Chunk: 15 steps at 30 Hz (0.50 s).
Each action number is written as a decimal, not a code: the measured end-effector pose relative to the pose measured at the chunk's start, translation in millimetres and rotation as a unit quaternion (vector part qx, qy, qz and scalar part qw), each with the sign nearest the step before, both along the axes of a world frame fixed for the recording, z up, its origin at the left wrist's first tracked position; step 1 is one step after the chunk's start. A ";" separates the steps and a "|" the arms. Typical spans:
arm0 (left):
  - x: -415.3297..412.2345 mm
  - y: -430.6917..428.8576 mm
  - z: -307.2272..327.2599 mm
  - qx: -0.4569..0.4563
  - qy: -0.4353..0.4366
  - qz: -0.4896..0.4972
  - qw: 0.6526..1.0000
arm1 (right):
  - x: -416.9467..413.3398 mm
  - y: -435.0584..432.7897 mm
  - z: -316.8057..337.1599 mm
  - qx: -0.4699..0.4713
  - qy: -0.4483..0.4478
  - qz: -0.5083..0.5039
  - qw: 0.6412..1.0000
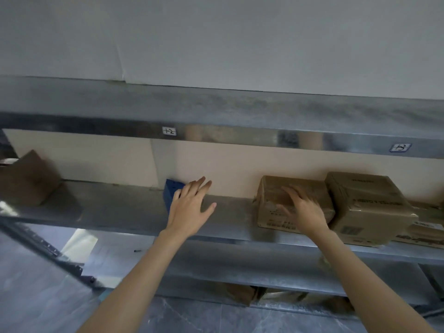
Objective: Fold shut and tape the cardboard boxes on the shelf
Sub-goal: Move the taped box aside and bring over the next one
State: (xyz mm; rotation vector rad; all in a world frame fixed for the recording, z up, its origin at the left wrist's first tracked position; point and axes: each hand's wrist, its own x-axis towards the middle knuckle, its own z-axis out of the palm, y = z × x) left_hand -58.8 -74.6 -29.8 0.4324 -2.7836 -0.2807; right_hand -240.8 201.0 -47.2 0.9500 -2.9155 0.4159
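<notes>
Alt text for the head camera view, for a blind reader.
A person's right hand spreads open over a closed cardboard box on a metal shelf, while the left hand reaches open toward a small blue object. A second box sits further right.

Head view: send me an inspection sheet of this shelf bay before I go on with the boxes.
Surface: metal shelf, dull grey.
Job's things: small cardboard box and larger cardboard box side by side at right, both shut, glossy tape showing; third box far left, blurred.
Clutter: blue box by the back wall; flat cardboard at the right edge.
Hands: left hand open, fingers straight, in front of the blue box; right hand open, fingers spread over the small cardboard box.
Cables: nothing seen.
Surroundings: upper shelf edge with handwritten labels; more boxes on the low shelf; tiled floor.
</notes>
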 end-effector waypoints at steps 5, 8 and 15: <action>39.9 -53.0 9.1 -0.011 0.007 0.045 0.999 | 23.6 -72.6 17.9 -0.040 -0.002 0.047 0.998; 72.9 -88.5 7.6 -0.002 0.018 0.062 0.998 | 46.0 -132.8 23.3 -0.031 0.002 0.079 0.996; 168.1 -210.0 4.2 -0.013 0.015 0.104 0.994 | 128.8 -284.1 23.4 -0.037 0.014 0.127 0.991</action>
